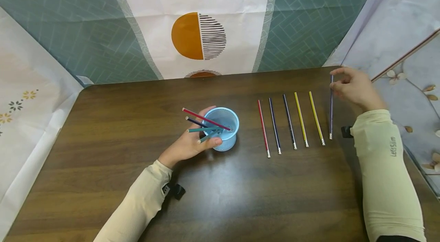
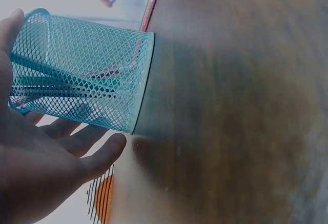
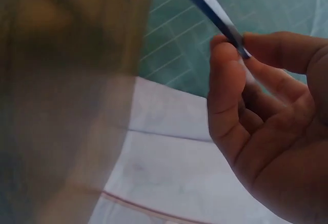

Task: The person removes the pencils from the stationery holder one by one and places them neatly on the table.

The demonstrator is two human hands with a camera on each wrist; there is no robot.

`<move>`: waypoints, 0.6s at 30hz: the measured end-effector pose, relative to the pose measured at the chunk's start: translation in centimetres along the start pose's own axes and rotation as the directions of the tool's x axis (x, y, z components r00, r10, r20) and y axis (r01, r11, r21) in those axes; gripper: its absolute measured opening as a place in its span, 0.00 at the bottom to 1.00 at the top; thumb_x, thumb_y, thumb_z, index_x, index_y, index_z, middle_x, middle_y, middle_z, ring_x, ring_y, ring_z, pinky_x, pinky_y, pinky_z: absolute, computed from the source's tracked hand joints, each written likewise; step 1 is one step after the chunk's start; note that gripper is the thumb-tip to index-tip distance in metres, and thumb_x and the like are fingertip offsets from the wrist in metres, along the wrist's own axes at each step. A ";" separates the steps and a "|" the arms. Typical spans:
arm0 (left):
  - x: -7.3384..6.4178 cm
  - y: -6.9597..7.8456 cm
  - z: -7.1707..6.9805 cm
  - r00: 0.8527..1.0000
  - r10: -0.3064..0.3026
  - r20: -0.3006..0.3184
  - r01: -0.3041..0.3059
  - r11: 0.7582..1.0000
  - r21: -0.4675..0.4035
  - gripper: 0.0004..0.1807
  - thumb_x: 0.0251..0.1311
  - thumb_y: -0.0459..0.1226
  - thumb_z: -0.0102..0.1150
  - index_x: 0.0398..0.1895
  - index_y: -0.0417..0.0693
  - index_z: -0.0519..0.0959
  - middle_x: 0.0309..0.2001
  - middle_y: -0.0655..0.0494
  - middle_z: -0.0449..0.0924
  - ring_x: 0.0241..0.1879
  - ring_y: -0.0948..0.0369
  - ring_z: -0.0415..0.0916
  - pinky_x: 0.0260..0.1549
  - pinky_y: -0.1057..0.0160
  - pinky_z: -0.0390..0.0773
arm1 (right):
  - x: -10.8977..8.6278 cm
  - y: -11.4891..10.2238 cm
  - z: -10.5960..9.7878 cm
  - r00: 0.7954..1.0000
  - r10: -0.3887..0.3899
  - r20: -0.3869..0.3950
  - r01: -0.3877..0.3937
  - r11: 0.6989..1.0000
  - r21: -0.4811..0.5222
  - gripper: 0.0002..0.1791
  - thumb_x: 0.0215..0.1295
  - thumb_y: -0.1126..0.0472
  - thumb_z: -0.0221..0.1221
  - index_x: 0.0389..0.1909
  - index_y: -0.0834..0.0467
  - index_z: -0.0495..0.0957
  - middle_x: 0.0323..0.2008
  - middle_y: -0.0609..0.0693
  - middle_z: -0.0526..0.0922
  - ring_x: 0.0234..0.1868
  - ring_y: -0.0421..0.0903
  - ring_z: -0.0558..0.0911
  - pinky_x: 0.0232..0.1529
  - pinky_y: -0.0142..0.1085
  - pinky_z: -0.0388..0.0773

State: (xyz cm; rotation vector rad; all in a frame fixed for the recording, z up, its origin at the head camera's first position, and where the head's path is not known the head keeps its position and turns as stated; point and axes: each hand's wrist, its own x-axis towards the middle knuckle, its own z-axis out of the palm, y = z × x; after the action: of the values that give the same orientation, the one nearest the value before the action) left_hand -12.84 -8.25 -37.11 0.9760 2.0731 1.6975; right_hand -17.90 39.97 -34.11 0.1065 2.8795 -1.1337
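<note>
My left hand [image 1: 189,146] grips a light blue mesh pencil cup [image 1: 227,143] from its left side, thumb toward the front and fingers behind. Several pencils lean out over the cup's left rim, among them a red pencil [image 1: 197,113] and a green pencil [image 1: 199,130]. In the left wrist view, the pencils show through the mesh wall [image 2: 77,65]. At the table's right end my right hand [image 1: 357,87] pinches a dark blue pencil [image 1: 331,112] near its far end, between thumb and fingers. Its silver eraser end points toward the front of the table.
Left of the right hand lies a row of pencils: a red pencil [image 1: 263,129], two dark blue ones and two yellow ones, including the rightmost yellow pencil [image 1: 316,118]. They lie on a brown wooden table [image 1: 103,165]. Patterned cloth [image 1: 240,36] hangs behind the table, with pale cloth at both sides.
</note>
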 end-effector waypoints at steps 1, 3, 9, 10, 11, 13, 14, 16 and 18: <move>0.0 0.0 0.0 1.000 -0.003 0.000 0.003 1.000 0.001 0.51 0.57 0.55 0.65 0.72 0.40 0.49 0.63 0.34 0.63 0.61 0.40 0.63 0.57 0.43 0.67 | 0.2 0.2 0.1 1.000 0.010 0.021 -0.010 1.000 -0.017 0.22 0.70 0.61 0.55 0.62 0.62 0.66 0.31 0.54 0.81 0.26 0.51 0.80 0.25 0.41 0.79; 0.0 0.1 0.0 1.000 -0.006 0.000 0.006 1.000 0.001 0.51 0.57 0.55 0.65 0.72 0.39 0.49 0.63 0.34 0.63 0.61 0.40 0.63 0.57 0.43 0.66 | 0.4 0.6 0.3 0.998 0.023 0.057 -0.020 0.998 -0.054 0.22 0.70 0.61 0.55 0.62 0.63 0.65 0.33 0.56 0.81 0.27 0.53 0.80 0.25 0.42 0.78; 0.0 0.0 0.0 1.000 -0.025 0.002 0.025 1.000 0.014 0.51 0.57 0.55 0.65 0.72 0.39 0.48 0.63 0.35 0.62 0.61 0.43 0.64 0.56 0.44 0.67 | 0.8 1.8 0.8 0.994 0.037 0.101 -0.033 0.998 -0.046 0.22 0.69 0.64 0.54 0.61 0.67 0.65 0.35 0.59 0.80 0.28 0.50 0.80 0.27 0.40 0.79; -0.1 0.0 0.0 1.000 -0.027 0.003 0.027 1.000 0.013 0.51 0.57 0.55 0.65 0.73 0.40 0.48 0.63 0.35 0.62 0.61 0.43 0.64 0.57 0.44 0.67 | 0.8 1.9 0.8 0.993 0.040 0.110 -0.036 0.999 -0.035 0.22 0.69 0.64 0.55 0.60 0.69 0.65 0.35 0.59 0.79 0.28 0.49 0.80 0.27 0.40 0.79; -0.1 0.0 0.0 1.000 -0.030 0.005 0.030 1.000 0.009 0.51 0.57 0.55 0.65 0.73 0.40 0.48 0.63 0.35 0.62 0.61 0.43 0.64 0.57 0.44 0.67 | 0.9 2.1 0.9 0.992 0.043 0.118 -0.040 0.999 -0.027 0.22 0.69 0.65 0.55 0.60 0.70 0.65 0.35 0.59 0.79 0.28 0.48 0.80 0.27 0.39 0.80; -0.1 0.0 0.0 1.000 -0.029 0.005 0.029 1.000 0.005 0.51 0.57 0.55 0.65 0.73 0.40 0.48 0.63 0.35 0.62 0.61 0.44 0.64 0.57 0.44 0.67 | 1.1 2.4 1.1 0.990 0.051 0.130 -0.049 0.999 -0.020 0.22 0.68 0.66 0.55 0.59 0.71 0.65 0.34 0.59 0.79 0.27 0.47 0.80 0.26 0.38 0.80; -0.1 0.0 0.0 1.000 -0.031 0.005 0.031 1.000 0.004 0.51 0.57 0.55 0.65 0.73 0.41 0.48 0.63 0.35 0.62 0.61 0.44 0.64 0.57 0.44 0.67 | 1.1 2.6 1.2 0.989 0.057 0.136 -0.056 0.998 -0.011 0.21 0.67 0.67 0.55 0.58 0.71 0.65 0.33 0.59 0.79 0.27 0.47 0.80 0.26 0.39 0.80; 0.0 0.0 0.0 1.000 -0.024 0.004 0.024 1.000 0.000 0.51 0.57 0.55 0.65 0.73 0.40 0.48 0.63 0.35 0.62 0.61 0.42 0.64 0.56 0.43 0.67 | 1.2 2.9 1.3 0.987 0.070 0.147 -0.072 0.997 0.004 0.21 0.66 0.69 0.55 0.57 0.72 0.65 0.31 0.58 0.78 0.26 0.48 0.80 0.26 0.39 0.80; 0.0 0.0 0.1 1.000 -0.013 0.005 0.013 1.000 -0.002 0.51 0.58 0.55 0.64 0.73 0.39 0.48 0.63 0.34 0.62 0.61 0.40 0.63 0.56 0.42 0.66 | 1.4 3.2 1.5 0.984 0.083 0.160 -0.087 0.996 0.014 0.20 0.64 0.71 0.55 0.55 0.73 0.66 0.29 0.57 0.78 0.25 0.48 0.80 0.26 0.40 0.80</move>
State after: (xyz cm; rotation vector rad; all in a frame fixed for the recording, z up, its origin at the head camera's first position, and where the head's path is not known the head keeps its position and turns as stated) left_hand -12.81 -8.17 -37.09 0.9635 2.0698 1.6883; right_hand -18.98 41.29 -37.47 0.1320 2.6968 -1.1043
